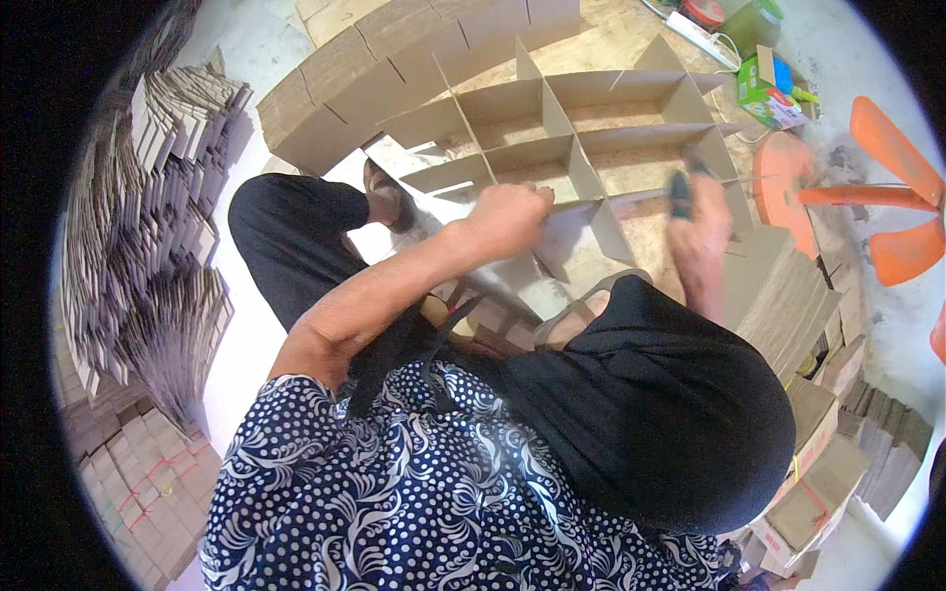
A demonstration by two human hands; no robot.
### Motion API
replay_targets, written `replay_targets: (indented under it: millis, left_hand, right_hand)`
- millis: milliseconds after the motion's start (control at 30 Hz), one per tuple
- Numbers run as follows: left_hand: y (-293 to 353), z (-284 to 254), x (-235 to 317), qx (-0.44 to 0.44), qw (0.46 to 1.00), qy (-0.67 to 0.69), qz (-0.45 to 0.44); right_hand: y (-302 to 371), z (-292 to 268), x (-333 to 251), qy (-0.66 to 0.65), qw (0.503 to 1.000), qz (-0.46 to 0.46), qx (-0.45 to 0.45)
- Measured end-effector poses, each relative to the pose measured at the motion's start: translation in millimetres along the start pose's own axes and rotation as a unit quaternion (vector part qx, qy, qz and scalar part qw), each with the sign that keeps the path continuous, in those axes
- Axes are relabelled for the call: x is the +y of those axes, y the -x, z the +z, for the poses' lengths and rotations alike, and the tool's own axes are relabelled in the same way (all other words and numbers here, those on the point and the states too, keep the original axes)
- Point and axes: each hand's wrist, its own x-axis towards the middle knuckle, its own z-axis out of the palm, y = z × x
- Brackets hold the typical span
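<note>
A grid of interlocking cardboard dividers (552,163) stands upright in front of me, its crossed strips forming several open cells. My left hand (512,222) is closed at the near side of the grid, its fingers pressed together on the edge of a cardboard divider strip. Over the right part of the grid is my right hand (700,222), smeared by motion. Dark covers show on its thumb and a finger. Whether it holds anything is unclear.
Stacked cardboard strips (340,89) stand beyond the grid, with another stack (783,295) at my right. Piles of folded cardboard (148,227) line the left. An orange fan (907,197), a green box (769,94) and a white power strip (700,37) lie at the right.
</note>
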Motion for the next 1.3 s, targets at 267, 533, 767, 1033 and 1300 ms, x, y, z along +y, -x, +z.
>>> replay_targets:
  millis: [267, 533, 767, 1033, 1300]
  left_hand:
    - [-31, -42, 40, 0.155, 0.984, 0.033, 0.086]
    - [-67, -15, 45, 0.000, 0.997, 0.007, 0.081]
    - [-55, -9, 41, 0.001, 0.998, -0.026, 0.055]
    - [-55, 2, 60, 0.002, 1.000, 0.024, 0.018]
    - [-56, 1, 58, 0.001, 0.999, 0.044, 0.010]
  right_hand:
    - [188, -20, 126, 0.361, 0.891, 0.248, 0.117]
    - [209, -83, 137, 0.100, 0.906, 0.312, 0.268]
    - [108, -90, 95, 0.061, 0.977, 0.126, 0.158]
    - [-16, -83, 68, -0.035, 0.999, -0.008, -0.016]
    - [-57, -75, 58, -0.079, 0.991, 0.016, -0.103]
